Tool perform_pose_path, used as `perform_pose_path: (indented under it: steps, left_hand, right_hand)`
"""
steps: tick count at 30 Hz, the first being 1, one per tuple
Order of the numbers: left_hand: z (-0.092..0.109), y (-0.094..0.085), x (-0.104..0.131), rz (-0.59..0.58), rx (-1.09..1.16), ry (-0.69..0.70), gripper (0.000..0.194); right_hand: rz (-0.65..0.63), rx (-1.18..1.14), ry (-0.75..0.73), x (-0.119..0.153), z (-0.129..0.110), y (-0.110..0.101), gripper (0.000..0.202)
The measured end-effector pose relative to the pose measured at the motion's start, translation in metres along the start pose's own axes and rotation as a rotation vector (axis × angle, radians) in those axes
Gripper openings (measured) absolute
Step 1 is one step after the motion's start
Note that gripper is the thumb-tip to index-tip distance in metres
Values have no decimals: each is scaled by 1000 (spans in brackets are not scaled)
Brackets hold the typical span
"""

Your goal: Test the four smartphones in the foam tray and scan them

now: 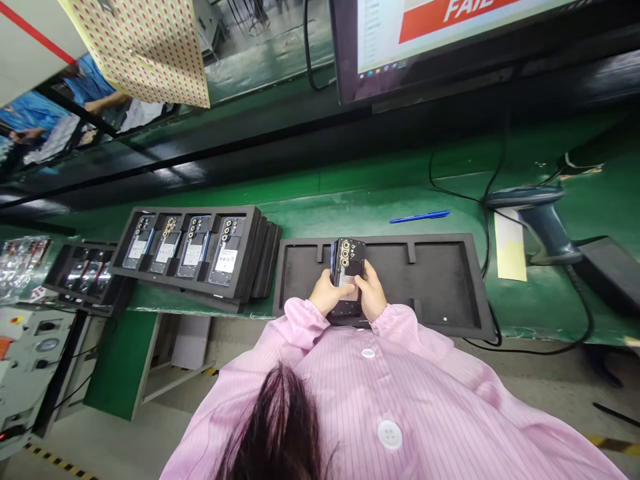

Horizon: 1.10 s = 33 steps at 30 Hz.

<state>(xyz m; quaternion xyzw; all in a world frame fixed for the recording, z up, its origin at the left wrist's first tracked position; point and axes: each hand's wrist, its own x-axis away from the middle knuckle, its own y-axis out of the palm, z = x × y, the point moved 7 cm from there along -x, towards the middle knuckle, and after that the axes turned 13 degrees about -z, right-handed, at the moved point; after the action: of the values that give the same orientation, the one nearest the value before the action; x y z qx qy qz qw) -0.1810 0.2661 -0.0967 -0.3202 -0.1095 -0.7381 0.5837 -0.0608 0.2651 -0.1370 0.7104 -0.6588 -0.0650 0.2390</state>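
Black and gold-ringed, the phone [349, 270] sits between your left hand [325, 293] and right hand [373, 293], both gripping its edges, thumbs across its back, over the foam tray [445, 280]. Left of the foam tray, a stacked tray [250, 250] holds four labelled phones [227, 257]; farther left of it, another tray [85, 301] holds shiny devices [80, 270].

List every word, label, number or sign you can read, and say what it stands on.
"FAIL": white on red, on the monitor, top cut off.
Small text there: too blurred.
Labels on the four phones at left: too small.
Label on the held phone: too blurred.
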Motion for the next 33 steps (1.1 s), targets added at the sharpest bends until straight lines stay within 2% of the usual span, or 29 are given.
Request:
perform_pose_path:
  steps: [3,6,9,12,14,17,19,21,24,26,29,33]
  left_hand:
    - [28,-1,14,31,-405,97,40]
    - [60,7,15,0,-728,202,36]
    - [77,25,2,-92,-961,258,33]
    - [71,41,-12,-220,-1069,264,37]
    - [61,41,-13,-242,-1032,307,44]
    - [44,25,-5,-130,-767,421,53]
    - [28,11,0,5,-469,470,50]
    - [12,2,3,164,-175,473,38]
    - [-4,3,5,348,54,447,26]
    - [-3,7,4,368,85,454,23]
    - [0,12,4,321,86,489,21]
    - [0,11,7,336,89,505,19]
  right_hand:
    - [16,-163,-29,2,-12,-2,48]
    - [-2,-111,-77,-1,-34,-19,62]
    - [18,108,-69,0,-51,-52,79]
    - [-17,457,-72,3,-65,-75,75]
    - [-91,618,-73,3,-69,-78,66]
    - [-143,643,-40,0,-68,-73,57]
    - [-101,610,-36,-3,-70,-69,55]
    - [-22,593,-25,-5,-73,-66,50]
    - [90,614,81,-10,-76,-66,40]
    - [145,625,177,-13,-75,-69,34]
    - [196,614,256,-19,-74,-74,31]
    - [177,615,274,-23,-72,-76,44]
